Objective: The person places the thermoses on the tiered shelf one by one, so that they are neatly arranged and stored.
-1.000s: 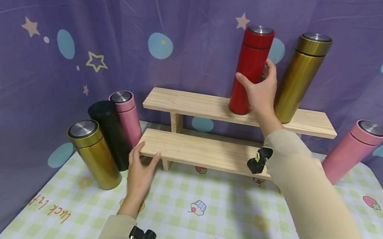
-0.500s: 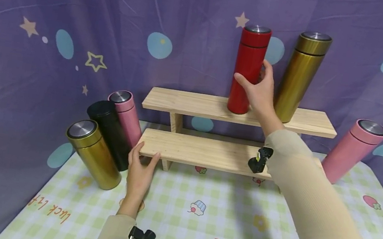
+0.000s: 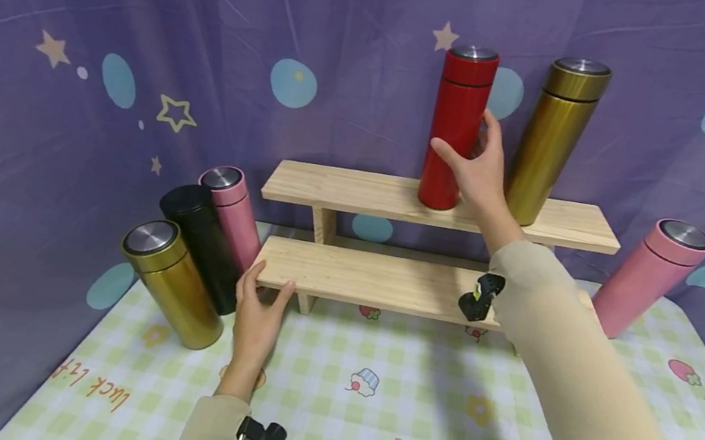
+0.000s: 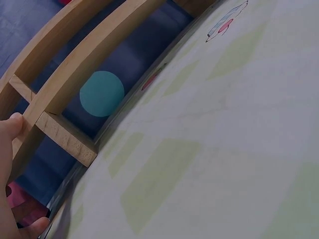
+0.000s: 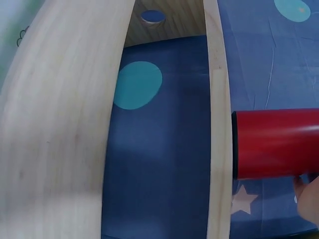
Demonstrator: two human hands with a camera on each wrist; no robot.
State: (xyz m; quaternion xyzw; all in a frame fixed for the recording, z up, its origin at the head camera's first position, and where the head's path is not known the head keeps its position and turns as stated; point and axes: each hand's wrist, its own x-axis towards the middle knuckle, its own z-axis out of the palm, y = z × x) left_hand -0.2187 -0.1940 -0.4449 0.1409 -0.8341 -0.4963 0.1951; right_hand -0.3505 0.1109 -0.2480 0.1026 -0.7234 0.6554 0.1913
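Observation:
On the upper board of a two-tier wooden shelf (image 3: 343, 189), a red thermos (image 3: 455, 113) stands upright. My right hand (image 3: 480, 175) grips it from the right, thumb across its front and fingers around the far side. The right wrist view shows the base of the red thermos (image 5: 279, 144) at the upper board's edge, with part of the hand (image 5: 309, 199) beside it. My left hand (image 3: 258, 324) holds the lower board's left front corner between thumb and fingers. A gold thermos (image 3: 554, 144) stands on the upper board just right of my right hand.
Left of the shelf, a pink thermos (image 3: 235, 221), a black thermos (image 3: 202, 250) and a second gold thermos (image 3: 175, 288) stand close together on the checked tablecloth (image 3: 321, 415). Another pink thermos (image 3: 650, 282) stands at the shelf's right end. A purple curtain (image 3: 185, 9) hangs behind.
The red thermos, with my right hand on it, has shifted very slightly left along the upper board, then stays still. My left hand stays in place on the lower board.

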